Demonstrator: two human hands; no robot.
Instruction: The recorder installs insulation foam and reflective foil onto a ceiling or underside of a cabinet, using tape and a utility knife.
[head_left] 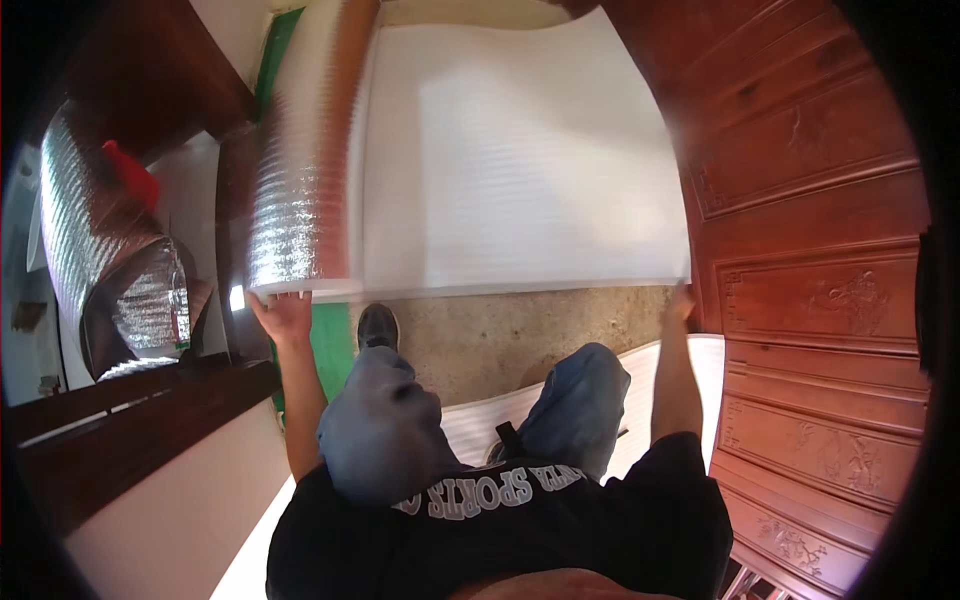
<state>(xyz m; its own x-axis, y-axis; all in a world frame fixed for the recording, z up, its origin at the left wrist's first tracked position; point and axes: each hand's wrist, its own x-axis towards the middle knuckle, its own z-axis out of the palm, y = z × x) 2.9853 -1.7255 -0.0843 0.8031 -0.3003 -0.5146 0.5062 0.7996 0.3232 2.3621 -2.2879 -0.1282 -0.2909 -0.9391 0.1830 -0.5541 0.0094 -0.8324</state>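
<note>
A large sheet of white foam (530,170) with a silver foil side spreads in front of me, and its left part curls over into a shiny foil roll (300,190). My left hand (285,316) is closed on the near end of that curled part, fingertips at its edge. At the sheet's near right corner my right hand (680,303) pinches the edge, close to the carved wood; its fingers are partly hidden and slightly blurred. The near edge runs nearly straight between both hands.
Carved reddish-brown wooden furniture (800,290) lines the right side. Bare concrete floor (490,340) shows before my knees, with another white sheet (705,375) beneath me. To the left are a green strip (332,340), dark wooden beams (120,415) and more crumpled foil sheeting (100,230).
</note>
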